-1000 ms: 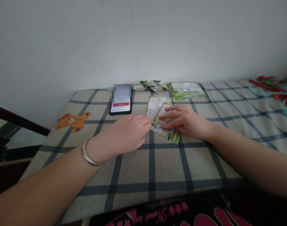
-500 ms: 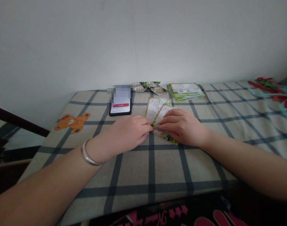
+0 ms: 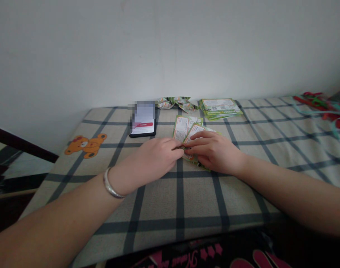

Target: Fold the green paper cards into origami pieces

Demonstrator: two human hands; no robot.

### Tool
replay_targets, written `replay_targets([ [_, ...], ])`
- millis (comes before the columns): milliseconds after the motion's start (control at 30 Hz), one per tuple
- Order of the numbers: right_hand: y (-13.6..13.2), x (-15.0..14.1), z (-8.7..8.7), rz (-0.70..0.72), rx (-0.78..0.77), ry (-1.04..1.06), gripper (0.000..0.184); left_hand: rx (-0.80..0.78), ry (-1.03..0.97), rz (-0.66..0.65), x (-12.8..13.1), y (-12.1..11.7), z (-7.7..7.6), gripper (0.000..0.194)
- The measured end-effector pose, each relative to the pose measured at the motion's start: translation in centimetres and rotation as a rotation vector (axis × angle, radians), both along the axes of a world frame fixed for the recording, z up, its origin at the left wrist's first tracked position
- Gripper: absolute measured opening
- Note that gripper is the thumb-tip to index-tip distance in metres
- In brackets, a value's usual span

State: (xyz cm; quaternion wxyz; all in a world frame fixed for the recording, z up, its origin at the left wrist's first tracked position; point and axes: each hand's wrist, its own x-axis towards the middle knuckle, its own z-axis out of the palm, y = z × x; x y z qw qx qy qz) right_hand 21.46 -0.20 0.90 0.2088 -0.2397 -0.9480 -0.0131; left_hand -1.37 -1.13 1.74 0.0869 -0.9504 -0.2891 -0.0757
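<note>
paper [image 3: 194,130] judged light, creasable, best edge-held | left hand [image 3: 158,155] pinched on it | right hand [image 3: 213,150] rested atop, grip unclear

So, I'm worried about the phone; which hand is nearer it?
Left. The left hand is just in front of the phone, slightly right; the right hand is farther right.
</note>
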Motion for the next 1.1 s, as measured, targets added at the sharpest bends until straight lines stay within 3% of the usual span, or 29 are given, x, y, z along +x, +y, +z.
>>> replay_targets([
  [333, 0.7, 0.1, -0.5, -0.039, -0.13, 0.11, 0.016, -0.071, -0.103, 0.001, 0.0, 0.3, 0.0, 0.02],
  [667, 0.6, 0.1, -0.5, -0.039, -0.054, 0.097, 0.012, -0.004, -0.038, -0.053, -0.4, 0.5, 0.5, 0.02],
  [933, 0.4, -0.3, -0.4, -0.08, -0.003, 0.002, 0.014, 0.02, -0.128, 0.084, 0.8, -0.4, -0.7, 0.015],
  [1100, 0.3, -0.4, -0.4, -0.136, 0.019, -0.028, 0.015, -0.046, -0.145, 0.15, 0.9, -0.5, -0.7, 0.014],
])
